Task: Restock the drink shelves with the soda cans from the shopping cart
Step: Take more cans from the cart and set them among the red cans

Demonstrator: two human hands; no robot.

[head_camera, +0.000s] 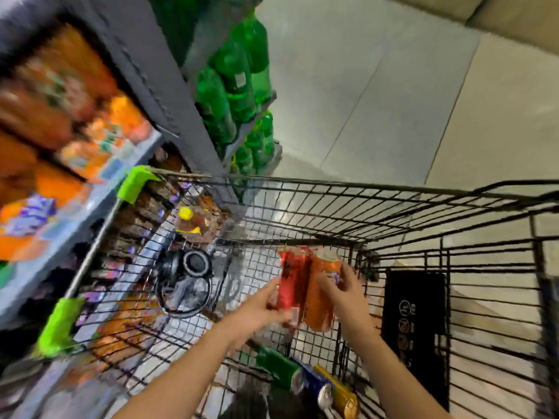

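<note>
A red soda can [292, 279] and an orange soda can [322, 293] are held side by side, touching, above the wire shopping cart [393, 207]. The left hand [263, 309] curls round the red can; the right hand [344, 293] curls round the orange one. Green, blue and yellow cans [308, 379] lie in the cart below. The drink shelves [99, 195] stand to the left, blurred, with green bottles [239, 83] beyond.
</note>
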